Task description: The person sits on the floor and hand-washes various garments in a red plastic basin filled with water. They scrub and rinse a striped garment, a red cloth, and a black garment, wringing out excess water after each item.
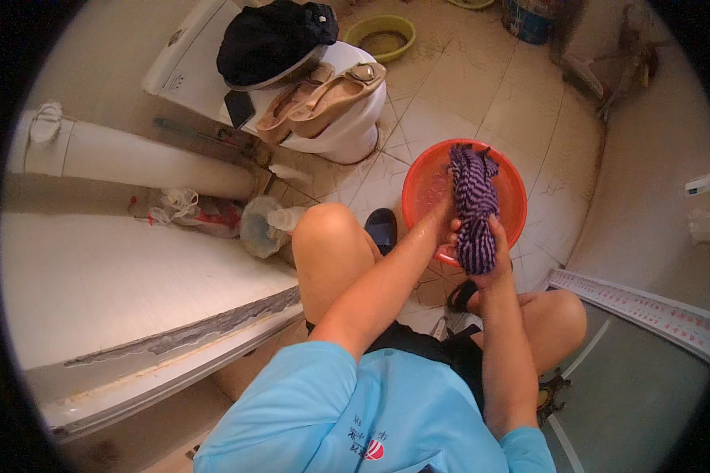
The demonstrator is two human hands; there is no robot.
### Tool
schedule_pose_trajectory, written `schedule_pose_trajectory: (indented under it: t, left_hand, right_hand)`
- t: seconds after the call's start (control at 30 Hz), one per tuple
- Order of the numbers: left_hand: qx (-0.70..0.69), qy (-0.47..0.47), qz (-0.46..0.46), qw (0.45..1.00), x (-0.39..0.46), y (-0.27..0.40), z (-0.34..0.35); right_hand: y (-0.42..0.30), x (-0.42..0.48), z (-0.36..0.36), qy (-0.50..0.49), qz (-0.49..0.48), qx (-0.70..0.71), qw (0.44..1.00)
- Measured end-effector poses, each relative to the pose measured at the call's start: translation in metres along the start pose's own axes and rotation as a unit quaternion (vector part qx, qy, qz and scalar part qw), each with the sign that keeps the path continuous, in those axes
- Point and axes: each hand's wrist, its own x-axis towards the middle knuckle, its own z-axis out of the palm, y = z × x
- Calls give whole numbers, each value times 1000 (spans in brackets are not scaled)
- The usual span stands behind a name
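Note:
A purple-and-black striped cloth, bunched into a long roll, is over a red plastic basin on the floor. My right hand grips the roll's near end, thumb on one side and fingertips showing on the other. My left hand reaches to the far side of the same cloth; most of it is hidden behind the fabric, so its grip cannot be made out. Some water with suds shows in the basin beside my left wrist.
A white toilet bears a pair of beige shoes, a dark phone-like object and a basin of black cloth. Behind it sits a yellow-green basin. A black slipper lies near my knee; a white ledge runs along the left.

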Motion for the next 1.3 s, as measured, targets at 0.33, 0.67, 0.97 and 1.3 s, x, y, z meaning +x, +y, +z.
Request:
schedule_pose_trajectory:
  t: [0.33,0.67,0.97,1.3]
  left_hand:
    - [131,2,-37,991,-26,25,78]
    - [335,57,-13,940,-11,63,83]
    - [524,125,19,842,25,71,61]
    - [758,176,70,624,40,63,63]
  right_hand:
    - [9,-64,38,0,30,-14,999]
    - [-30,-39,57,95,37,-357,928]
    - [-23,23,33,208,-72,-726,651]
    - [-5,34,41,310,-47,-817,484]
